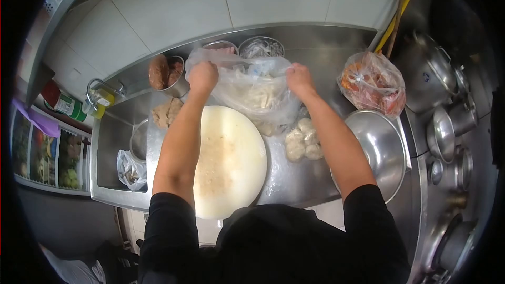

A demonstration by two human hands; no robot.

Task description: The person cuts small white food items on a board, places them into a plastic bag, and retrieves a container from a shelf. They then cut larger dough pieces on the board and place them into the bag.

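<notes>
A clear plastic bag [258,94] with pale contents is stretched between my two hands at the back of the steel counter. My left hand [203,77] is closed on the bag's left edge, and my right hand [300,80] grips its right edge. What lies in the bag is blurred by the plastic. In front of it is a round white cutting board [231,163] with a brownish stain. Several pale round lumps in clear plastic [304,141] lie below my right hand. A brown crumpled bundle [167,112] rests beside my left forearm.
Behind the bag stand steel containers, one with shredded white material [261,48]. A pot with brown meat-like pieces [176,73] is at left. A sink [113,142] adjoins the counter. On the right are a tied bag of reddish items [373,84] and a large steel bowl [381,152].
</notes>
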